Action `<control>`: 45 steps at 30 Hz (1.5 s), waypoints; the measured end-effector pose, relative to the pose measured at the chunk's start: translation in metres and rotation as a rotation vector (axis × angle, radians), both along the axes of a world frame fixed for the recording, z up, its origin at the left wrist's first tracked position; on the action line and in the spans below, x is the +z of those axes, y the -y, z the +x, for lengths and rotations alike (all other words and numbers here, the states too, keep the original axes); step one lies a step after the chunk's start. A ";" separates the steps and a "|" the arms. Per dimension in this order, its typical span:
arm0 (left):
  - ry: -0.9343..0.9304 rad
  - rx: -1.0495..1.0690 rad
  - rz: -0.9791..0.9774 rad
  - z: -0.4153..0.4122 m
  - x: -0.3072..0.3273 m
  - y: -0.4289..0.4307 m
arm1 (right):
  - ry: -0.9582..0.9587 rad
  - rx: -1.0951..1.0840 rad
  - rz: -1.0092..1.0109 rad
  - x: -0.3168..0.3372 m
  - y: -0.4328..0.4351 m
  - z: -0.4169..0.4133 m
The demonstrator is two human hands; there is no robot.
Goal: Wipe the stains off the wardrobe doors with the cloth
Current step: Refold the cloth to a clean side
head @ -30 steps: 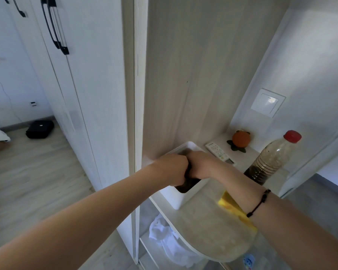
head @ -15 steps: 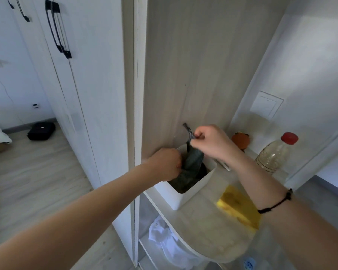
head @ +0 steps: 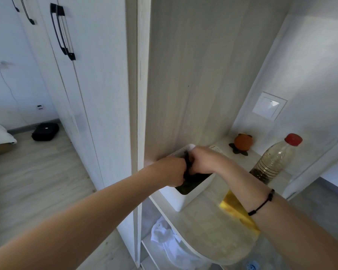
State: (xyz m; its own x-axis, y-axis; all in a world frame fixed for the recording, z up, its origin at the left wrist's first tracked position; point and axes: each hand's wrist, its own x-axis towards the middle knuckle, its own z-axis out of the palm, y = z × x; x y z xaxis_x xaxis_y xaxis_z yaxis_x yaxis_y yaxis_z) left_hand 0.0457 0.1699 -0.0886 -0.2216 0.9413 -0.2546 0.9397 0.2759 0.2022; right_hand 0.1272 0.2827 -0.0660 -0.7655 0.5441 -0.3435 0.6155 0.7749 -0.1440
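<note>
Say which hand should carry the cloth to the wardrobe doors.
Probably left: the left hand and right hand both grip the cloth over the white bin, but the left is nearer the wardrobe doors.

Rounded wood shelf (head: 209, 236): white box (head: 176, 199), yellow sponge (head: 236, 213), red-capped bottle (head: 271, 162), orange figurine (head: 242, 142).

Cloth (head: 187, 172) in bin (head: 175, 198), left of bottle (head: 275, 159)

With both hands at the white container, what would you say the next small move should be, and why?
Probably lift the dark cloth clear of the white container and carry it left toward the wardrobe doors. The left hand and the right hand both grip the cloth, bunched just above the container's opening, and the doors stand to the left.
</note>
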 end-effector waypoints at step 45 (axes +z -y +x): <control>1.052 0.381 0.721 0.001 0.030 0.012 | -0.907 -0.498 -0.409 0.078 -0.020 0.039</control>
State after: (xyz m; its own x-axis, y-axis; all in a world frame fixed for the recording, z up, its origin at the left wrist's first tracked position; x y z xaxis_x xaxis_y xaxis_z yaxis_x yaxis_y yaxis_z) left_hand 0.0464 0.1578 -0.0586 -0.5064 0.8602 0.0604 0.1355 0.0102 0.9907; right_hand 0.1665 0.3023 0.0116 -0.5512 0.8343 0.0089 0.3823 0.2620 -0.8861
